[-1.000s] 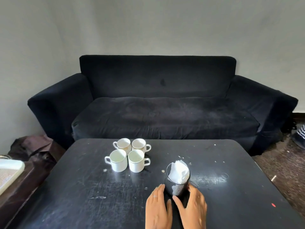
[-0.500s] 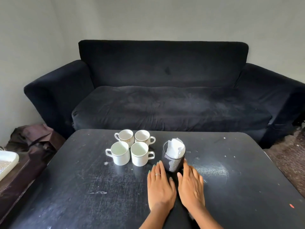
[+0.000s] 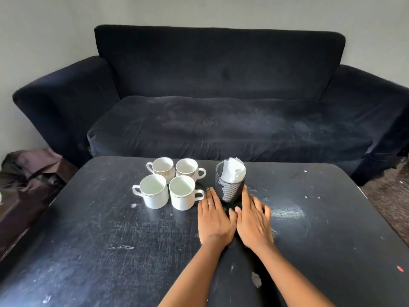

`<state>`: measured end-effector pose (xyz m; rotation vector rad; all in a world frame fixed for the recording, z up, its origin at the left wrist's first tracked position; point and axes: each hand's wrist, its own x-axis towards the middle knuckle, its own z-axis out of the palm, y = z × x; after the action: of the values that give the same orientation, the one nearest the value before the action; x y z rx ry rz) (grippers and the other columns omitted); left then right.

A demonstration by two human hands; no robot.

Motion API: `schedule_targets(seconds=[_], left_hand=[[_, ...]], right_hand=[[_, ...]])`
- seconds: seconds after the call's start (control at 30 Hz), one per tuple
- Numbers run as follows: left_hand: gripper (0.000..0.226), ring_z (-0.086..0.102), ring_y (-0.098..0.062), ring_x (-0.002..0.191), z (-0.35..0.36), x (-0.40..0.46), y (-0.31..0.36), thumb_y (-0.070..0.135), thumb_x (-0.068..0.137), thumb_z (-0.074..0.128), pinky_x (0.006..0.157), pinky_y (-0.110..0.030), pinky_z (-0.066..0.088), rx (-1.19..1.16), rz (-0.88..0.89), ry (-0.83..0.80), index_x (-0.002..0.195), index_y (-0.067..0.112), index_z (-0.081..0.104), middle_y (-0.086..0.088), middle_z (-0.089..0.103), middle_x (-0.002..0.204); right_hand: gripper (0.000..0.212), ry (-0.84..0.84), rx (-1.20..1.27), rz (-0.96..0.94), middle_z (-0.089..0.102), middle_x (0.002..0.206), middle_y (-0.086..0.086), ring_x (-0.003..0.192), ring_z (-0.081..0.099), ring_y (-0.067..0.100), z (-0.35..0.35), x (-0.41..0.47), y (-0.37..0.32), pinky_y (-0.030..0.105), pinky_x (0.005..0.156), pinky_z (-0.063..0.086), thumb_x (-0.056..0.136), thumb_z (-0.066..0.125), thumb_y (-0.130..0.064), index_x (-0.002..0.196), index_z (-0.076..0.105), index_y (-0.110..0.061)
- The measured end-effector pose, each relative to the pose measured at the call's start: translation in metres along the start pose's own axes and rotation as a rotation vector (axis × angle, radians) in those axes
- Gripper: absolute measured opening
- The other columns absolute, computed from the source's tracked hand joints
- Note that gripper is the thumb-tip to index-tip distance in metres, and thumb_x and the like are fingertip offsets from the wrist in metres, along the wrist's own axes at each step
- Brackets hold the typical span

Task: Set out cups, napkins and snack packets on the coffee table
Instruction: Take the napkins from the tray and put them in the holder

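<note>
Because both palms flank it with straight fingers, the mesh napkin holder point(image 3: 230, 187) looks guided rather than gripped; it stands upright on the bench point(image 3: 88, 229), just right of four cups point(image 3: 169, 182). Left hand point(image 3: 213, 218) and right hand point(image 3: 254, 220) lie flat, thumbs together.

left hand point(image 3: 214, 220): flat, fingers straight, just left of napkin holder point(image 3: 229, 189) base | right hand point(image 3: 254, 220): flat, fingers straight, just right of it | thumbs adjacent

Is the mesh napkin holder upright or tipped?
Upright: the mesh napkin holder stands on the table, rim up, white napkins sticking out the top.
</note>
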<state>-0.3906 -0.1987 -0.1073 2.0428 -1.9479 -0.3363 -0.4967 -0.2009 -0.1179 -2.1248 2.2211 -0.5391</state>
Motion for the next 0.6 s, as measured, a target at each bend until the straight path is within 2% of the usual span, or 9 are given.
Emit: schedule_targets(seconds=[0.17,0.37,0.6], left_hand=[[0.078,0.0,-0.025,0.149,0.002,0.008,0.004,0.047,0.096,0.024,0.12,-0.037,0.005,0.019,-0.047,0.01,0.15,0.0,-0.006,-0.015,0.001,0.16],[0.077,0.001,-0.025,0.149,0.003,0.013,0.01,0.047,0.096,0.022,0.119,-0.037,0.008,0.086,-0.11,0.015,0.15,-0.001,-0.006,-0.016,0.002,0.16],[0.076,0.002,-0.025,0.149,0.004,0.013,0.009,0.046,0.096,0.023,0.12,-0.038,0.008,0.057,-0.105,0.044,0.15,-0.001,-0.004,-0.016,0.004,0.16]], right_hand=[[0.062,-0.002,0.009,-0.025,0.049,0.14,0.004,0.135,0.033,0.017,0.003,0.008,0.001,0.038,0.103,0.025,0.097,0.034,-0.039,0.151,0.012,-0.019],[0.061,-0.011,-0.016,-0.044,0.054,0.132,-0.005,0.135,0.031,0.015,0.005,0.01,0.001,0.037,0.102,0.022,0.098,0.025,-0.046,0.152,0.008,-0.02],[0.062,-0.009,-0.061,-0.06,0.049,0.137,-0.009,0.136,0.029,0.014,0.006,0.009,0.001,0.037,0.103,0.021,0.098,0.02,-0.046,0.152,0.003,-0.021]])
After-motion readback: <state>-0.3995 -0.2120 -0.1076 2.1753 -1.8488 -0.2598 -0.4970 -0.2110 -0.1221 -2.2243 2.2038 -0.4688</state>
